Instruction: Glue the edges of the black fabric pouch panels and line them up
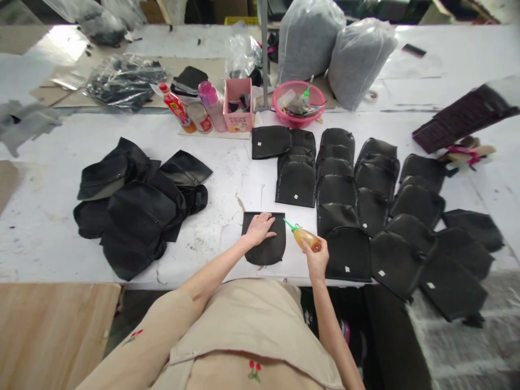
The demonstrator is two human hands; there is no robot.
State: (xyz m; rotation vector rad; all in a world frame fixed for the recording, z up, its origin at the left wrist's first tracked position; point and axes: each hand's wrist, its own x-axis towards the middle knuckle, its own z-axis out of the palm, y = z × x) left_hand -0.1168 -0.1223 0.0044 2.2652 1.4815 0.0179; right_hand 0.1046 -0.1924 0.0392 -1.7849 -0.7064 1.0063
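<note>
The left hand (pixel 260 229) lies palm down on a flat black leather-like piece with a straight far edge and a rounded near edge (pixel 266 250), its fingers fairly straight and slightly spread towards the right, the thumb apart from them on the near side; it is open, pressing on the piece and not closed round anything. Its forearm reaches in diagonally from the near left, over the near edge of the white-covered table (pixel 227 157). The right hand (pixel 317 254) is just beside the piece on the right, raised at the end of a forearm that comes up from the near right, leaning a little left. Thumb and fingers are closed round a soft translucent bottle of amber liquid with a green nozzle (pixel 304 238), held tilted so that the nozzle points left and far, its tip near the far right corner of the piece. The piece lies flat at the near edge of the table, between a loose heap of black leather-like pieces (pixel 142 208) on the left and overlapping rows of black pouch-like pieces (pixel 345 200) on the right. Farther off stand a pink open box (pixel 238 120) and a round pink plastic basket (pixel 299 118)
</note>
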